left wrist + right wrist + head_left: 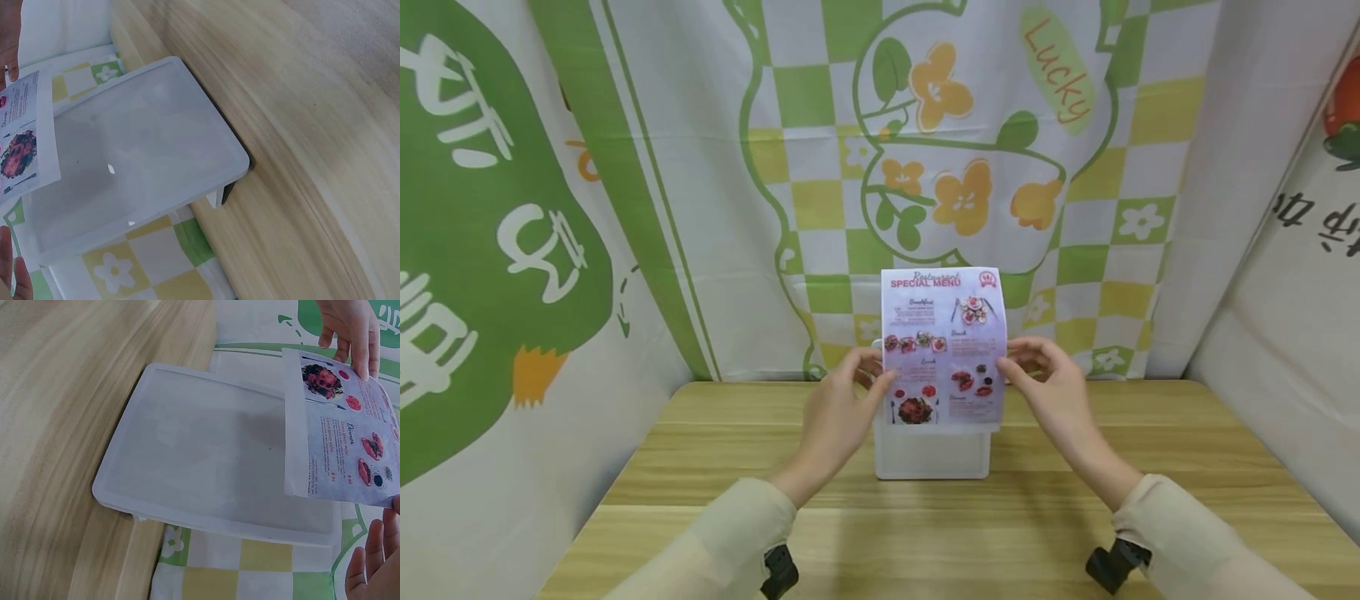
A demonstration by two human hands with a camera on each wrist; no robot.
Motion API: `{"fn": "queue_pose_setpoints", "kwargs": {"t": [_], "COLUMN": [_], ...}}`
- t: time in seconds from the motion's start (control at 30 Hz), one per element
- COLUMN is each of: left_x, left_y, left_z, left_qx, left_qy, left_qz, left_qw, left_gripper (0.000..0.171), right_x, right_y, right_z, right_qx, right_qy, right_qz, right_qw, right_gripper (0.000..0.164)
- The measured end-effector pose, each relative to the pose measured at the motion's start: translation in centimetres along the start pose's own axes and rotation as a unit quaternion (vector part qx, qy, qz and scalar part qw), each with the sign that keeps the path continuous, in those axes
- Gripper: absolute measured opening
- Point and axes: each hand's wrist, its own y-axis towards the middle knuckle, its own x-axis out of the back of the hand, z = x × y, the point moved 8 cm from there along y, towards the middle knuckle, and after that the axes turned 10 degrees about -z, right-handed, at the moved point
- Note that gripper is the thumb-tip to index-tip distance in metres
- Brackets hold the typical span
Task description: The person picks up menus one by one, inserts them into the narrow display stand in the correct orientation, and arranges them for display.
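A printed menu sheet (943, 350) headed "Special Menu" is held up in front of a white rectangular board (932, 454). My left hand (846, 404) pinches the sheet's left edge between thumb and fingers. On the opposite edge, my right hand (1056, 392) grips it the same way. The sheet bends slightly. In the left wrist view the white board (144, 150) leans on a small stand foot (217, 197), its face bare and framed by a raised rim. From the right wrist, the menu's lower edge (297, 425) stands apart from the board.
The board stands on a wood-grain table (730, 450) near its back edge. Behind hangs a white curtain with green and yellow checks and flowers (812, 100). More printed cloth (475, 208) hangs on the left. Each forearm wears a black wrist device (778, 573).
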Motion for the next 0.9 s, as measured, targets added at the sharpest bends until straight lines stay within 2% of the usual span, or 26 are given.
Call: {"fn": "queue_pose_setpoints", "kwargs": {"t": [0.2, 0.5, 0.7, 0.9], "left_x": [0.4, 0.7, 0.5, 0.1], "left_y": [1.1, 2.5, 3.2, 3.9], "left_z": [0.2, -0.3, -0.3, -0.3], "left_qx": [0.012, -0.004, -0.004, -0.005], "left_qy": [0.003, 0.02, 0.016, 0.019], "left_qz": [-0.001, 0.004, 0.013, 0.008], "left_qw": [0.9999, 0.9998, 0.9998, 0.9998], "left_gripper": [0.027, 0.027, 0.029, 0.029], "right_x": [-0.6, -0.9, -0.8, -0.8], "right_y": [1.0, 2.3, 2.9, 3.5], "right_z": [0.6, 1.1, 1.1, 1.1], "right_qx": [0.009, 0.014, 0.005, 0.004], "right_qy": [-0.007, 0.002, 0.003, -0.005], "right_qz": [-0.001, -0.007, -0.009, -0.014], "right_qw": [1.0, 1.0, 1.0, 1.0], "right_gripper": [0.028, 0.027, 0.026, 0.026]}}
